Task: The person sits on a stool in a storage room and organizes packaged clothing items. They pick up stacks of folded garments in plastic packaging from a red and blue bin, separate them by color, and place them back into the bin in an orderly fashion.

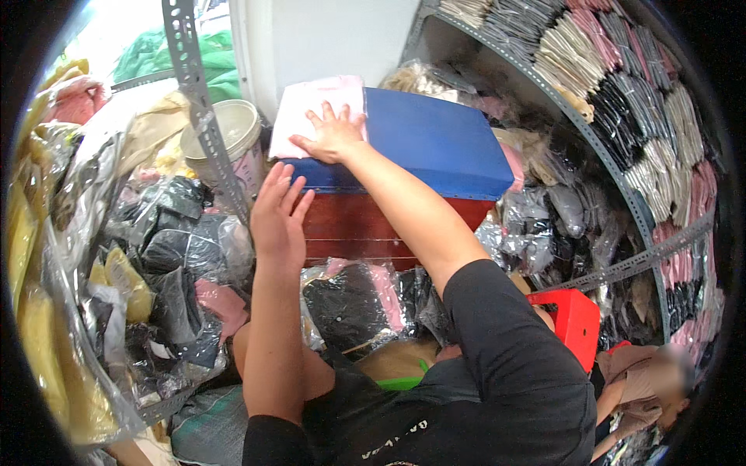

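Observation:
A folded light pink garment, seemingly in clear plastic, lies at the left end of a blue padded top (431, 137) on a reddish wooden chest (361, 224). My right hand (332, 134) presses flat on the pink garment (291, 110) with its fingers spread. My left hand (280, 215) is raised at the front left corner of the blue top, its fingers apart and nothing in it. Whether it touches the edge I cannot tell. Below the chest, nearest to me, lie dark and pink garments in clear plastic (349, 297).
Bagged garments (186, 244) are heaped on the left beside a white bucket (233, 128) and a perforated metal post (204, 110). Metal shelving (583, 116) with stacked garments curves along the right. A red plastic stool (574, 320) and another person (635, 384) are at the lower right.

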Available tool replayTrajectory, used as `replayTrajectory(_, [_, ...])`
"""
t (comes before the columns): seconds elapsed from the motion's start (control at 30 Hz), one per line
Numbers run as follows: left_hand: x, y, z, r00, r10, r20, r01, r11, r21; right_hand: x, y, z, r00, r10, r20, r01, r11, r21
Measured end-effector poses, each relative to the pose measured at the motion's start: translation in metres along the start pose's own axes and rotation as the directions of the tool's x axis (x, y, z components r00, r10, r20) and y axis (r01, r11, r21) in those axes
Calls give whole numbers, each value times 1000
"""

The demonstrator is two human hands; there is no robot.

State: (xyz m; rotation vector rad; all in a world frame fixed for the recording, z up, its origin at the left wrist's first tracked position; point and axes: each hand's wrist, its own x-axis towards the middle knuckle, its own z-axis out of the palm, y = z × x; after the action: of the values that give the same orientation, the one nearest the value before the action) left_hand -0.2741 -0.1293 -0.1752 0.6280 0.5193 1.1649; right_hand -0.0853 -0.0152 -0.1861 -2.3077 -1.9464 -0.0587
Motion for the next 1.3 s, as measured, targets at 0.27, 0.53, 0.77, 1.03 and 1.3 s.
replayTrajectory(0.27, [1,3,-3,1000,19,0,-19,1000,11,0,-9,-17,1000,15,3,-15,1000,-18])
replayTrajectory(0.53, [5,5,-4,1000,25,-12,-24,999,42,-2,-2,-2,999,10,-38,-9,1000,22])
replayTrajectory(0.77, [11,-2,-5,999,-34,-43,34,999,10,-24,1,-5,958,-125,-258,145,988,60])
replayTrajectory(1.03, [2,1,4,1000,-17,11,16,996,91,-227,100,127,832,-5,-555,140,969,201])
replayTrajectory(1.3, [9,-19,12,999,-44,15,41,990,136,-407,94,322,791,330,515,-591,629,505])
